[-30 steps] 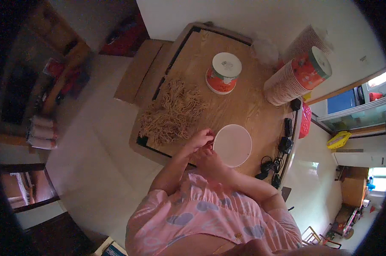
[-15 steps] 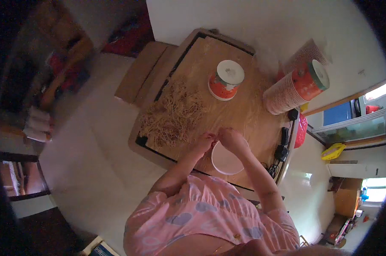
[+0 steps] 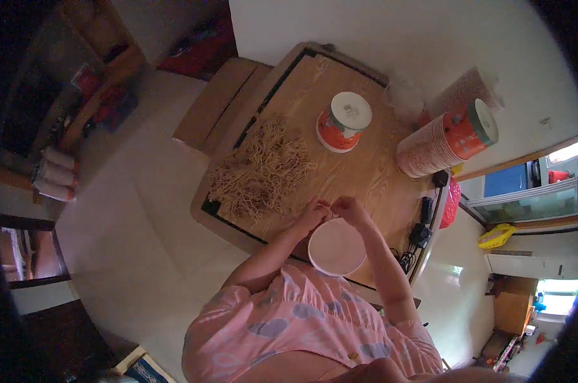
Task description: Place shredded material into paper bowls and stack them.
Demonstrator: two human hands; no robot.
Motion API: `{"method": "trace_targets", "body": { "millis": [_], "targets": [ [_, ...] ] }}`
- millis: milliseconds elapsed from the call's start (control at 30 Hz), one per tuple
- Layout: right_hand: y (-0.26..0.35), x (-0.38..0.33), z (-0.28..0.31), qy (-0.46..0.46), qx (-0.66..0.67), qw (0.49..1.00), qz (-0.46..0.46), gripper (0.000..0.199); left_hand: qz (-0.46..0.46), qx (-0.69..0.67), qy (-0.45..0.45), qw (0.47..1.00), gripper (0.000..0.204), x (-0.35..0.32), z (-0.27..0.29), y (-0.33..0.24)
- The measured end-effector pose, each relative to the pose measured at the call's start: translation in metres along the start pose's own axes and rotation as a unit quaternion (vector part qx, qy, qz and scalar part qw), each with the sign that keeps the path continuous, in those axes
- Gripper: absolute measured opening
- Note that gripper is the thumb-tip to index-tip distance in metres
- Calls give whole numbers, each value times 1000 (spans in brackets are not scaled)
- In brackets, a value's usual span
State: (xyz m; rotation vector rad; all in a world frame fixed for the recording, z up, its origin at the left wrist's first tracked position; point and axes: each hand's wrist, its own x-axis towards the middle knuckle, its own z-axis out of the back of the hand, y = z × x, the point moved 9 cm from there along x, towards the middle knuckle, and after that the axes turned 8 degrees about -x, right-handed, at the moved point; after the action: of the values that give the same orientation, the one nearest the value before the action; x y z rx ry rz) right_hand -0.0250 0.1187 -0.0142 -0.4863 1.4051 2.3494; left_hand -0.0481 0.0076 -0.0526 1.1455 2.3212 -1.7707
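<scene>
A white-lined paper bucket (image 3: 337, 249) stands mouth up at the near edge of the wooden table, close against my body. Over its far rim my left hand (image 3: 314, 212) and my right hand (image 3: 347, 209) are closed, fingertips pinched close together. Something thin may run between them, but it is too small to make out. To the left lies a loose heap of tan twisted cords (image 3: 263, 169). Beyond the hands, a red-orange paper bucket (image 3: 341, 131) sits upside down with its white base up.
A tall nested stack of paper buckets (image 3: 439, 143) leans at the table's right, another stack (image 3: 464, 92) behind it by the wall. Black adapters and cables (image 3: 420, 236) lie along the right edge. A cardboard box (image 3: 215, 105) stands left of the table (image 3: 378, 182).
The white-lined bucket has come nearer to my body and its mouth shows more fully. My hands remain together at its far rim, with the right hand's fingers now bent in closer.
</scene>
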Motion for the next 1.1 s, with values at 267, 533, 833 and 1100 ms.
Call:
{"method": "trace_targets", "body": {
  "millis": [267, 533, 833, 1100],
  "targets": [
    [-11, 7, 18, -116, 55, 989, 77, 12, 9, 45, 63, 997, 10, -9, -20, -16],
    [-5, 7, 17, -72, -131, 988, -35, 31, -20, 62, 33, 997, 10, -10, -14, -17],
    [9, 4, 4, 58, -163, 984, 44, 29, -68, 66, 41, 995, 10, -9, -17, -24],
    [7, 5, 4, 77, -121, 984, 106, 19, -42, 102, 39, 993, 14, -13, -15, -28]
  ]
}}
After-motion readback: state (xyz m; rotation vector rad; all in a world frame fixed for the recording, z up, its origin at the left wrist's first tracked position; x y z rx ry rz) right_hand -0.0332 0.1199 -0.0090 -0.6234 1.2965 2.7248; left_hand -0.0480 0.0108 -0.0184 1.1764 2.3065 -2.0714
